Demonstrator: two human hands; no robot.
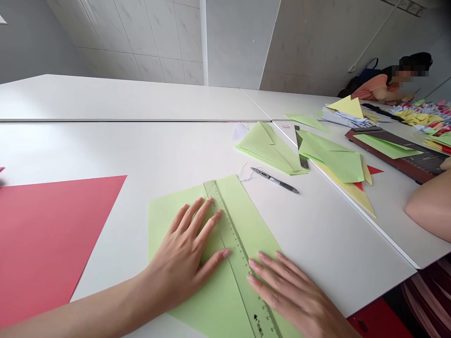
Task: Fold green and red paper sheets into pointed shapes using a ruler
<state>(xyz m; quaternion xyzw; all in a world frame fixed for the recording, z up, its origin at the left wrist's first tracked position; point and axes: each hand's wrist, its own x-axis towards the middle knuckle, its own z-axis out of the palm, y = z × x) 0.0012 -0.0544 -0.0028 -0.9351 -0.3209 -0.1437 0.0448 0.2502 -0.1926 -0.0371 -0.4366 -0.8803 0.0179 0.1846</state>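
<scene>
Two bare hands are working over a light green paper sheet (211, 300) on a white table (105, 150). A clear plastic ruler (239, 277) is lying on the sheet between the hands, its long axis slanting from the near right, beside the right hand, to the far left, just beyond the left fingertips.

The left hand (186, 244) is lying flat with its fingers spread and is grasping nothing; its index and middle fingertips are resting on the ruler's farther half, and its thumb tip is meeting the ruler's left edge. The right hand (289, 286) is also lying flat and unclenched, nearer the wearer, its lower fingertips touching the ruler's right edge and the others resting on the green sheet. Both hands are equally close to the ruler, one along each side.

Left of the left hand, a large red paper sheet (56, 234) is lying partly under the forearm. Beyond the right hand, a pen (275, 180) is resting, with folded green papers (264, 148) behind it. Farther right, another person's arm (431, 202) is reaching beside a paper trimmer (428, 164).
</scene>
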